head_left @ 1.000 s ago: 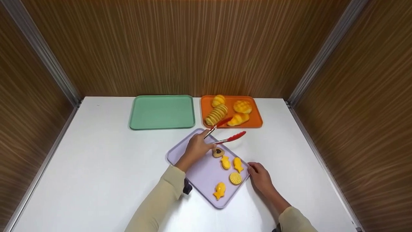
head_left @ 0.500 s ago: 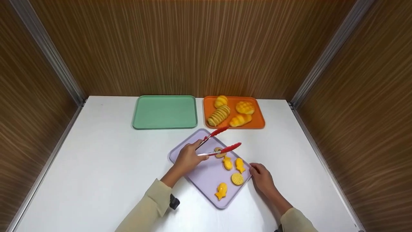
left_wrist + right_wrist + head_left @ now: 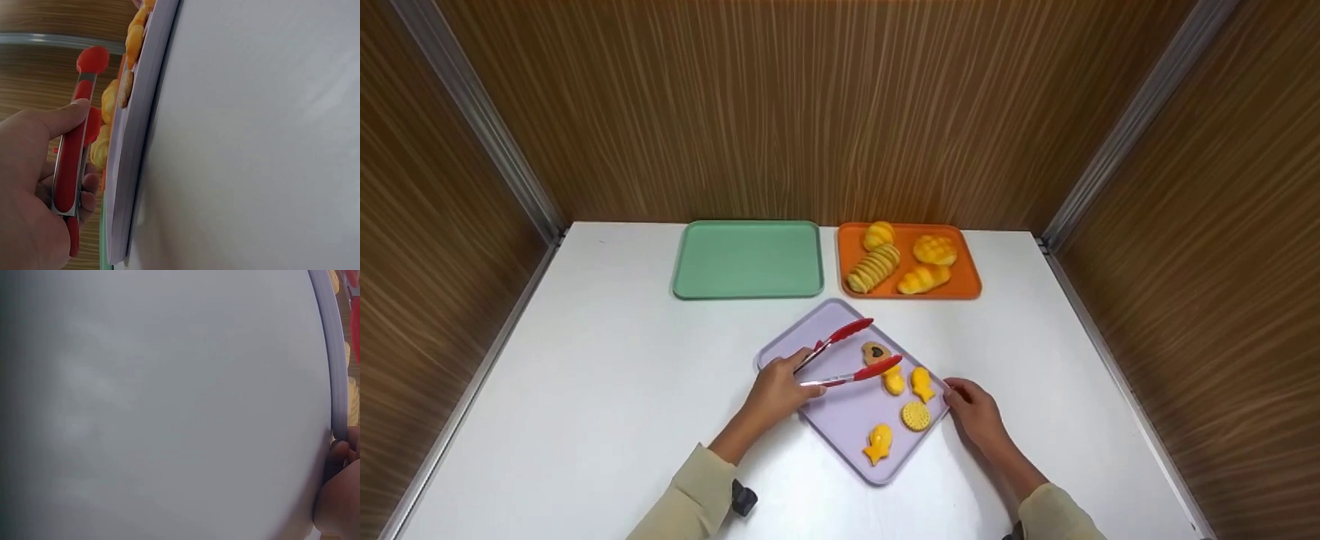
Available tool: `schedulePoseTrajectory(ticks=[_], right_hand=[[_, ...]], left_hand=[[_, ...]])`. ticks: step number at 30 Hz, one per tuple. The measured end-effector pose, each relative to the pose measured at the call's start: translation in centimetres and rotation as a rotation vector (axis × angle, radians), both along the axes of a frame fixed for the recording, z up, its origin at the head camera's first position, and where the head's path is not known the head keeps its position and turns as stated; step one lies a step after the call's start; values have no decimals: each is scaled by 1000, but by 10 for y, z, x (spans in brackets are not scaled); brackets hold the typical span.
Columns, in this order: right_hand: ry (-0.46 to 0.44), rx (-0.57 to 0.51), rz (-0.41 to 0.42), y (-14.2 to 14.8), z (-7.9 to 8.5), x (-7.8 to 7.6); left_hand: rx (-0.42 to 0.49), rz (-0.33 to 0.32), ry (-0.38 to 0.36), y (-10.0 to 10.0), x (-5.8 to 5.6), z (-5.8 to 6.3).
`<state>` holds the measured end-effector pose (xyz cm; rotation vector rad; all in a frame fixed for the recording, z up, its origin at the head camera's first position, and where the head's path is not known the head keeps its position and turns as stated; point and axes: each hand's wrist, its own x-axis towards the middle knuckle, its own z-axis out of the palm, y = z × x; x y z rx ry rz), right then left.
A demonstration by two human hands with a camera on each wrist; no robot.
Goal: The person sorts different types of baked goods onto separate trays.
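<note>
Lilac tray (image 3: pixel 836 424): turned cornerwise on the desk (image 3: pixel 600 375).
Left hand (image 3: pixel 775 388): grasping the tongs (image 3: pixel 877 367), arms spread, above the lilac tray.
Right hand (image 3: pixel 975 406): gripping the lilac tray's right corner; an uneven tug could swing it and slide its pieces.
Heart cookie (image 3: pixel 874 353): on the lilac tray by its far-right edge, close to a fish piece (image 3: pixel 894 384); closing tips might nip both.
Lower fish (image 3: pixel 878 442): towards the lilac tray's near corner; tilting could tip it over the rim.
</note>
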<state>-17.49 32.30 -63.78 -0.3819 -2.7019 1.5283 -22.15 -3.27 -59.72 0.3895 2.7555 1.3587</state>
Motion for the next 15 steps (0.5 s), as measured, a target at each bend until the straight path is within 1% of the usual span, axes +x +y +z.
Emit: schedulePoseTrajectory(ticks=[2, 7, 15], right_hand=[[13, -24, -9, 1, 0, 0], [35, -64, -29, 1, -1, -1], [18, -60, -32, 0, 1, -1]], left_hand=[[-3, -3, 8, -2, 2, -1], [-2, -3, 1, -6, 3, -4], [0, -8, 4, -12, 3, -8]])
